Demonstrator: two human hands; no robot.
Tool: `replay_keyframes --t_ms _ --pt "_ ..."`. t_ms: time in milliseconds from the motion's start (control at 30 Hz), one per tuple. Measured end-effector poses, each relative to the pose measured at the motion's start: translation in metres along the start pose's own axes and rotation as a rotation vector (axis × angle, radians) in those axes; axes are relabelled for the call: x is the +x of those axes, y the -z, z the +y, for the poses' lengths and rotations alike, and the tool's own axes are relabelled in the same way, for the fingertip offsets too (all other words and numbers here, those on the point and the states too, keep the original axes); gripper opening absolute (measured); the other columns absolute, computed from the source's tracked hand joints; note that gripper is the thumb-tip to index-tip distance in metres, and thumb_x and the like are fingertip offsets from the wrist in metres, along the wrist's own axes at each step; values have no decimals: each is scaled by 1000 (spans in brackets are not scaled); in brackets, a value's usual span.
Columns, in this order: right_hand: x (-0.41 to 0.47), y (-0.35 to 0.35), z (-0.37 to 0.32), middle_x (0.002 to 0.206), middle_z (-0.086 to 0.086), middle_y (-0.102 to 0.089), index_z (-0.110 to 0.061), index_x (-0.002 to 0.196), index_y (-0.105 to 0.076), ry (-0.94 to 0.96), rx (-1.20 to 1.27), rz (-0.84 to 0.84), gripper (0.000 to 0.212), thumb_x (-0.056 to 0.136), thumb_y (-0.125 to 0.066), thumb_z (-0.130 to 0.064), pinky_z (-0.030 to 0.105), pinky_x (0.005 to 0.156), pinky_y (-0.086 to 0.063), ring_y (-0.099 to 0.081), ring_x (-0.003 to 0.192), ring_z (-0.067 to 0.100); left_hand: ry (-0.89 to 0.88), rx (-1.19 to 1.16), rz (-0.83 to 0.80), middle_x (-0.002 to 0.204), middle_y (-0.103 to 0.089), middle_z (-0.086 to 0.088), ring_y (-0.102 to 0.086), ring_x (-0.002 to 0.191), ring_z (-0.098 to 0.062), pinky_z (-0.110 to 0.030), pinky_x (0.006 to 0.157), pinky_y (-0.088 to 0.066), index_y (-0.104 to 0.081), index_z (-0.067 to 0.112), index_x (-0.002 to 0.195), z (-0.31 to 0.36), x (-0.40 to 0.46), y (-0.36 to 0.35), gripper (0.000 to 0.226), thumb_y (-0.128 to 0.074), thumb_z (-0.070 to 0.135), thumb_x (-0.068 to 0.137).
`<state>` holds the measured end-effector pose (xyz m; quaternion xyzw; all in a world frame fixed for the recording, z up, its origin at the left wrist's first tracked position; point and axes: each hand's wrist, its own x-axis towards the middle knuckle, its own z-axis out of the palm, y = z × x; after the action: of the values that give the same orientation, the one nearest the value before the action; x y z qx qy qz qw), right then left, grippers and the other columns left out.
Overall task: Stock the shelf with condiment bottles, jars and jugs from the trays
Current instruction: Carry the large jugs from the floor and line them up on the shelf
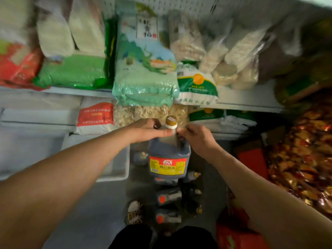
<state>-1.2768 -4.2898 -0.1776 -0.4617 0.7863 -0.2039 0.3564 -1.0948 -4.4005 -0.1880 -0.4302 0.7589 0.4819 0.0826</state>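
Observation:
A large dark soy sauce jug (pixel 168 155) with a red and yellow label and a gold cap hangs in mid-air at the centre of the head view. My left hand (pixel 149 131) grips its neck and handle from the left. From the right, my right hand (pixel 195 136) grips the same neck. Below the jug, several smaller dark bottles (pixel 168 196) with orange caps lie in a tray on the floor. The shelf (pixel 248 103) ahead is packed with bags of rice and grain.
A white empty tray (pixel 118 169) sits on the floor at the left, under my left forearm. Red boxes (pixel 251 159) and a pile of gold-wrapped goods (pixel 301 155) crowd the right side. A green rice bag (pixel 145 87) overhangs the shelf edge above the jug.

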Motion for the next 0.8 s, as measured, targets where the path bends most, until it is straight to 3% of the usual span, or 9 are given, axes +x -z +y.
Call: replay_keyframes --t_ms 67,133,233,300,367,467,567,700,800 --pt "-20 39 -23 68 -1 -65 -14 71 -64 20 0 92 41 96 -60 -46 34 67 -50 -61 66 13 -62 36 31 112 -65 2 -59 101 -19 -31 81 -43 -64 27 104 44 -19 21 70 -50 86 69" --pt "-42 80 -49 56 -6 -53 -16 63 -57 28 42 186 41 96 -62 -40 19 53 -40 -46 50 -1 -125 81 58 109 -64 3 -59 98 -18 -31 78 -42 -63 29 96 88 -34 43 69 -46 90 66" --pt "-69 136 -82 59 0 -57 -14 64 -60 71 30 307 41 96 -62 -41 21 53 -38 -47 55 7 -227 149 123 103 -66 4 -61 94 -17 -33 84 -48 -62 31 87 148 -56 73 70 -43 93 62" --pt "-84 168 -100 68 5 -62 -9 73 -67 106 4 383 41 95 -62 -43 29 61 -40 -52 64 14 -291 173 173 105 -67 5 -61 97 -16 -32 86 -49 -65 32 96 184 -71 91 77 -43 94 57" --pt "-96 196 -114 65 0 -60 -11 72 -67 134 21 468 39 94 -63 -43 23 55 -39 -50 61 11 -355 174 207 110 -67 7 -61 98 -15 -30 80 -47 -63 32 106 215 -83 106 76 -51 89 58" --pt "-107 233 -131 73 0 -70 -15 67 -67 189 51 561 40 91 -64 -47 26 66 -50 -63 69 13 -456 189 187 124 -60 5 -58 110 -14 -30 94 -47 -47 27 131 253 -97 121 79 -81 59 67" --pt "-114 269 -146 66 -2 -70 -12 67 -70 224 64 613 43 91 -63 -48 27 65 -49 -62 64 8 -504 222 206 122 -56 3 -56 108 -16 -27 83 -48 -29 19 140 285 -106 122 101 -93 34 63" --pt "-112 310 -148 44 -14 -57 -17 59 -60 313 126 604 43 96 -61 -40 8 45 -36 -53 43 -9 -549 291 327 116 -55 3 -56 105 -17 -31 80 -46 -27 20 141 323 -105 123 107 -94 37 59" --pt "-99 340 -143 58 -13 -66 -9 74 -70 401 189 584 37 95 -64 -39 7 48 -39 -59 49 -9 -539 342 427 121 -56 0 -54 103 -18 -30 81 -44 -30 20 141 351 -101 125 106 -93 43 59"
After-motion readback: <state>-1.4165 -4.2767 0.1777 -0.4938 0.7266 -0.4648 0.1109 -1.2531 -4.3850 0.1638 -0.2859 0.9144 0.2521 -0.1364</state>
